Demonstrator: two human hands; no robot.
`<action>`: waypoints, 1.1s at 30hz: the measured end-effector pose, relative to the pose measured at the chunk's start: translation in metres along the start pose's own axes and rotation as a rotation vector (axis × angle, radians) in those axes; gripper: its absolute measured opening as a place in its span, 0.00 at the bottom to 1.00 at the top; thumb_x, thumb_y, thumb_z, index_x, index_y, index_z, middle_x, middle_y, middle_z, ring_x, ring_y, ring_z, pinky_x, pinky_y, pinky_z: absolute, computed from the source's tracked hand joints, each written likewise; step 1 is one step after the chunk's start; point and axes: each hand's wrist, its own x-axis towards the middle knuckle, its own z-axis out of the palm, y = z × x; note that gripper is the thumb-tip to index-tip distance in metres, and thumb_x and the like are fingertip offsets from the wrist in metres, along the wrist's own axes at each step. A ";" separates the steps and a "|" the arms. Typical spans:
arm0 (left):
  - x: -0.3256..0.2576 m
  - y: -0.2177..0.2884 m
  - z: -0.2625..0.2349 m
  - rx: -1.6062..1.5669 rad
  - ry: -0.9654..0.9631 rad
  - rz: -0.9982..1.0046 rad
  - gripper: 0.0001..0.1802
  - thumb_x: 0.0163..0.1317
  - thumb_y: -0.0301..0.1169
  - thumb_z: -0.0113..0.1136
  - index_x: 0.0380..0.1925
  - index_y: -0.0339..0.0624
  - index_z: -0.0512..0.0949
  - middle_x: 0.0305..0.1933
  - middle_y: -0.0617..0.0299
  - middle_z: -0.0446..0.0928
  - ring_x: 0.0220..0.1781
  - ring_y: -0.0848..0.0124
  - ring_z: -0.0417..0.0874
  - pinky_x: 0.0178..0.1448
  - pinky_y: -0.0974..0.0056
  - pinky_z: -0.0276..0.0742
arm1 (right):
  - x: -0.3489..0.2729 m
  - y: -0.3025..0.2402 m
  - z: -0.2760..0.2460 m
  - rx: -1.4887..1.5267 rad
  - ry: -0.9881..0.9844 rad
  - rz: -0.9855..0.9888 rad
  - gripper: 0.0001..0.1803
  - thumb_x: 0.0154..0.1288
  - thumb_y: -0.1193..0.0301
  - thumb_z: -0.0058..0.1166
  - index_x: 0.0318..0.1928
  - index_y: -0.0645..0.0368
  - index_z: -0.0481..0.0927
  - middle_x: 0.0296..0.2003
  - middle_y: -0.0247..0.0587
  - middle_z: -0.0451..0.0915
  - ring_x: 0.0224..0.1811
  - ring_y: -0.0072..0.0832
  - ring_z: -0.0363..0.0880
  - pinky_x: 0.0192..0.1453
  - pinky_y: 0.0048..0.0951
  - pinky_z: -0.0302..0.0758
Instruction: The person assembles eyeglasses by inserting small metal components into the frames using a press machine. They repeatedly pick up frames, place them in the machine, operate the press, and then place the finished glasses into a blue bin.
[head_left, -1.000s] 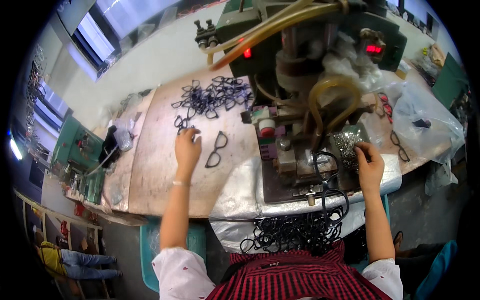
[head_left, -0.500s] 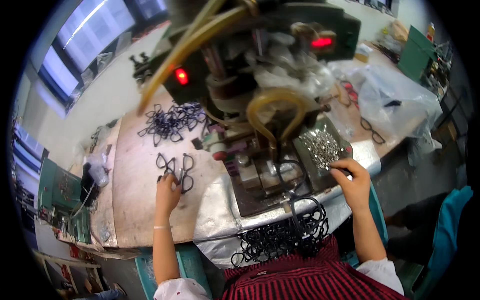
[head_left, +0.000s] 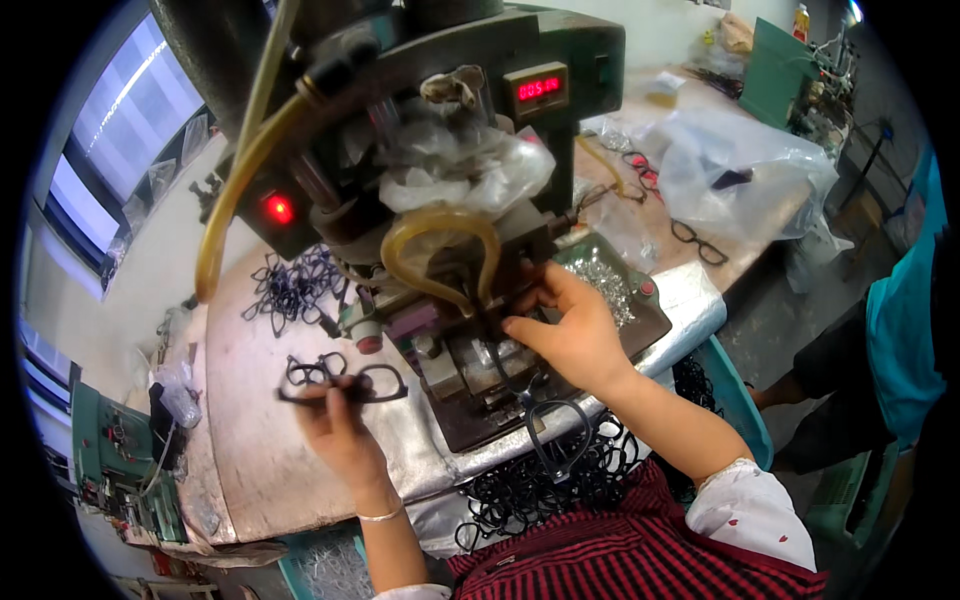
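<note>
My left hand [head_left: 345, 440] is closed on a black eyeglass frame [head_left: 402, 385], lifted over the left part of the table. Behind it lies another black frame [head_left: 303, 372]. My right hand [head_left: 580, 330] reaches into the press [head_left: 470, 360], fingertips pinched close to its fixture under the looped yellow tube [head_left: 440, 222]. What those fingers hold, if anything, is hidden. One more dark eyeglass frame [head_left: 558, 472] sits with its upper end at the fixture and hangs toward me. Small shiny metal parts [head_left: 600, 280] fill a tray at the press's right side.
Many black frames [head_left: 545, 495] are heaped at my lap, and another pile [head_left: 290, 285] lies at the back left. On the right are a clear plastic bag [head_left: 740, 165] and a loose frame [head_left: 698, 242]. A person in teal [head_left: 905, 330] is at far right.
My right hand has moved left from the metal parts to the press fixture. My left hand has raised an eyeglass frame from the table. The view has shifted, showing the press further left.
</note>
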 end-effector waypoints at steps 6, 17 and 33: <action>0.027 0.056 0.077 0.178 -0.298 0.448 0.11 0.67 0.18 0.50 0.48 0.37 0.70 0.44 0.53 0.77 0.47 0.66 0.80 0.58 0.56 0.76 | -0.005 -0.016 0.011 0.313 -0.040 0.153 0.26 0.60 0.82 0.59 0.59 0.68 0.69 0.36 0.35 0.82 0.40 0.17 0.78 0.48 0.20 0.73; -0.021 0.043 0.091 0.595 -0.890 1.010 0.10 0.46 0.20 0.68 0.29 0.41 0.78 0.47 0.54 0.84 0.28 0.67 0.77 0.25 0.67 0.72 | -0.025 0.049 -0.086 -1.225 0.272 -0.217 0.15 0.54 0.67 0.66 0.42 0.56 0.84 0.59 0.54 0.73 0.69 0.48 0.63 0.66 0.47 0.67; -0.033 0.019 0.104 0.636 -0.895 1.071 0.12 0.45 0.23 0.69 0.32 0.43 0.79 0.43 0.59 0.85 0.26 0.66 0.76 0.32 0.63 0.77 | 0.012 0.081 -0.069 -1.207 0.209 -0.461 0.09 0.52 0.68 0.63 0.36 0.53 0.86 0.47 0.48 0.78 0.53 0.45 0.74 0.50 0.44 0.74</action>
